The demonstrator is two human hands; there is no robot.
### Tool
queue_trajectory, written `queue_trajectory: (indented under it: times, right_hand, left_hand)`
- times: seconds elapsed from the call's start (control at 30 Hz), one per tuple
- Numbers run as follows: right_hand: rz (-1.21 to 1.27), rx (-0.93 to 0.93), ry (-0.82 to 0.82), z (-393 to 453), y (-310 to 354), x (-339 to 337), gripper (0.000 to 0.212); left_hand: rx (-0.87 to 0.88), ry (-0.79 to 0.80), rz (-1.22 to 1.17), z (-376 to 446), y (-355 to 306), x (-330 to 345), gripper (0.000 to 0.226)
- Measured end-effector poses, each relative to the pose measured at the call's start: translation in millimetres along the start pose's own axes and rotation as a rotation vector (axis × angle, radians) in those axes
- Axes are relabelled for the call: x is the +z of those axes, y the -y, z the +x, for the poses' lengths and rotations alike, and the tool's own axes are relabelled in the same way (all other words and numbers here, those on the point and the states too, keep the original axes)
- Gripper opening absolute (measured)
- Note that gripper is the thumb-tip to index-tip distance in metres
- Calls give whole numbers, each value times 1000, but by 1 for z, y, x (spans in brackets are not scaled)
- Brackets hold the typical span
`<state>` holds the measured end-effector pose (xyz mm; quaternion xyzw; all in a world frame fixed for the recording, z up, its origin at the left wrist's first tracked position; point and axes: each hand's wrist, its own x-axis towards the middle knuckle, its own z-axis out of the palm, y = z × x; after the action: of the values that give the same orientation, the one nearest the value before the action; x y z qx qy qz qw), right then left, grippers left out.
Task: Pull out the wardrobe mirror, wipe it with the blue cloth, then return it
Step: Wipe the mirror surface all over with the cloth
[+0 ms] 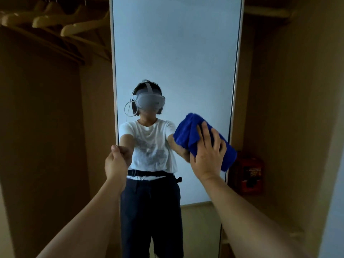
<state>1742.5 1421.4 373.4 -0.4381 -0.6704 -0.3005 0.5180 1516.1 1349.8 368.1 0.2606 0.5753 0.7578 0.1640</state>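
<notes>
A: What are the fingers doing on each side?

B: The left hand [116, 165] has its fingers curled round the left edge of the mirror [176, 53], thumb on the front of the frame, gripping it at about waist height in the reflection. The right hand [208, 155] lies flat, fingers [204, 135] straight and slightly spread, pressing the blue cloth [188, 131] against the glass near the mirror's right edge.

A: And the mirror itself?

B: A tall, narrow panel with a thin pale frame, standing upright in the wardrobe opening and facing the person. The cloth is bunched and folded, sticking out above and to the right of the palm.

A: Anything else near the mirror?

B: Wooden hangers [74, 27] hang to its upper left, and a red box [249, 174] sits just right of its lower part.
</notes>
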Motion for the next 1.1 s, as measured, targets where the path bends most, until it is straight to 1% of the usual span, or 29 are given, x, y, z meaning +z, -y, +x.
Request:
queue_trajectory:
  times: [0.07, 0.13, 0.2, 0.27, 0.33, 0.4, 0.47, 0.57, 0.7, 0.77, 0.8, 0.87, 0.9, 1.0, 1.1]
  right_hand:
    - [-18, 35, 50, -26, -2, 4, 62]
    - [-10, 53, 81, -35, -3, 3, 64]
    - [14, 53, 62, -21, -8, -1, 63]
    - [25, 79, 31, 4, -15, -6, 63]
    - [16, 173, 4, 32, -26, -11, 68]
    - [11, 278, -24, 56, -35, -15, 67]
    - [5, 315, -30, 65, -39, -18, 66]
    - [-25, 286, -1, 50, -39, -14, 69]
    - [-25, 304, 56, -1, -31, 1, 80]
    - [-32, 271, 72, -28, -26, 6, 83]
    - [-37, 230, 71, -42, -25, 7, 79]
    - [-57, 119, 65, -65, -23, 10, 68]
    - [-69, 74, 71, -73, -22, 12, 66]
    - [-79, 34, 91, -77, -19, 12, 74]
    - [-53, 8, 69, -56, -12, 7, 80]
  left_hand:
    - [-5, -9, 16, 1, 0, 0, 40]
    - [3, -14, 33, 2, 0, 1, 47]
    - [9, -19, 41, 3, 0, 1, 50]
    - [12, -8, 49, 3, 0, 0, 46]
    - [17, 5, 39, 2, -1, -1, 44]
    - [23, 7, 22, -1, -2, -2, 46]
    - [23, 0, 5, -2, -2, -1, 46]
    - [-7, -3, -2, -2, -1, -1, 46]
    - [-37, -20, 29, 4, 3, -1, 46]
    - [-36, -28, 40, 7, 6, -1, 53]
    - [-34, -30, 44, 8, 7, -2, 55]
    - [-36, -33, 53, 10, 9, -4, 53]
    - [-38, -34, 59, 10, 11, -5, 51]
    - [-54, -20, 48, 10, 15, -7, 50]
    - [-91, 5, 37, 12, 21, -11, 42]
